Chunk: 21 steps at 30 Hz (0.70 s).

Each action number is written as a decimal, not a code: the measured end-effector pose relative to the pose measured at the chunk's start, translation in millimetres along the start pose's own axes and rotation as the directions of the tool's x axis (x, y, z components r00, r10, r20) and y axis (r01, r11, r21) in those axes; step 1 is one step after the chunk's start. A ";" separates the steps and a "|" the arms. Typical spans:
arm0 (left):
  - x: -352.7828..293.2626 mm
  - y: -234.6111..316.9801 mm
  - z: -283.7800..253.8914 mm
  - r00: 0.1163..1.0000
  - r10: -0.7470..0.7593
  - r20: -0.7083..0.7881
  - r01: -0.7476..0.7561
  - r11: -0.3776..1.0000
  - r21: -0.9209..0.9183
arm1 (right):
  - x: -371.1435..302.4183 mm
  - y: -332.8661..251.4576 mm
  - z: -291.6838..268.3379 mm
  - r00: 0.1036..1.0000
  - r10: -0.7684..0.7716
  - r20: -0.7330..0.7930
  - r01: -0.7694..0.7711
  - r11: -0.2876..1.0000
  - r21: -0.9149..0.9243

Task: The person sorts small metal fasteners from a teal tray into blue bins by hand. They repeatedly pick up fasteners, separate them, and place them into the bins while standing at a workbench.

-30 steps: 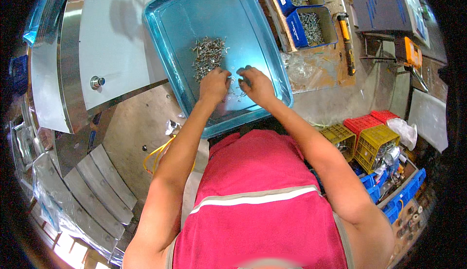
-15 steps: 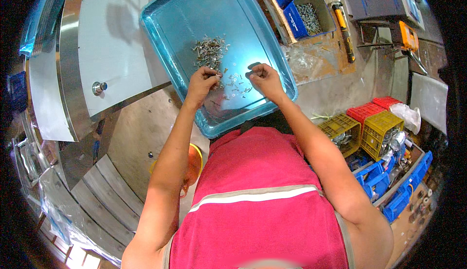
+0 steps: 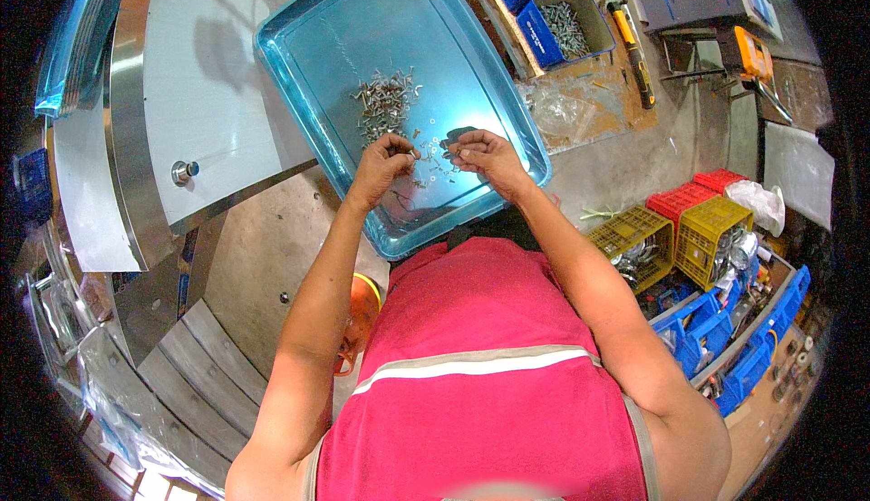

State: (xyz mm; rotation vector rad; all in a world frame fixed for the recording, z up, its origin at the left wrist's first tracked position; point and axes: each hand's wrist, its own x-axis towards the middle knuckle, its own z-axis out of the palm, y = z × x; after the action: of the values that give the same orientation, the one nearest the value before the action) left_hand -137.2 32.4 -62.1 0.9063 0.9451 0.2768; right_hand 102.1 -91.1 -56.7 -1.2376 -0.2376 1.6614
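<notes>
A large shiny blue tray [image 3: 313,130] lies in front of me. Toward its left side is a pile of small metal screws [image 3: 385,107], with loose screws and washers [image 3: 438,168] scattered nearer to me. Over the tray, just below the pile, my left hand [image 3: 385,170] pinches a small metal fastener [image 3: 414,153] between thumb and fingers. My right hand [image 3: 492,164] is closed in a pinch right of the loose pieces; what its fingertips hold is too small to make out. A dark shadow or reflection shows beside those fingertips.
Blue bins [image 3: 542,34] of screws stand beyond the tray's right side, near a yellow-and-black tool [image 3: 632,52]. Yellow crates [image 3: 711,238] and a red crate [image 3: 678,207] sit at right. A white metal panel [image 3: 222,75] is at left, an orange bucket [image 3: 362,306] below.
My right hand has moved left and slightly down, closer to my left hand. My left hand stays near the pile, its fingers slightly shifted. The view has turned a little.
</notes>
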 end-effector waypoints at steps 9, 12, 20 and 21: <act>8.3 7.9 20.1 0.946 0.267 -0.185 -0.022 0.620 0.785 | -5.6 -0.6 -7.2 0.998 0.023 -0.062 -0.023 1.000 0.005; 9.2 10.2 31.6 0.931 0.354 -0.086 -0.056 0.372 0.926 | -4.3 -0.4 -13.0 0.993 0.047 -0.108 -0.040 0.997 0.072; 20.9 -3.9 37.3 0.928 0.371 -0.031 -0.048 0.201 0.978 | -2.2 0.0 -25.5 0.989 0.060 -0.138 -0.077 0.989 -0.123; 22.2 -7.2 33.8 0.923 0.375 -0.090 -0.053 0.353 0.934 | -0.5 1.0 -26.1 0.988 0.046 -0.150 -0.080 0.970 -0.229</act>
State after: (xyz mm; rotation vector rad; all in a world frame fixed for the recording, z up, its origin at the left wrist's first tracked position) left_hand -98.6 22.1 -71.7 2.1352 1.2721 0.0696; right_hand 122.5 -101.9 -68.9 -1.5503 -0.3151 1.6228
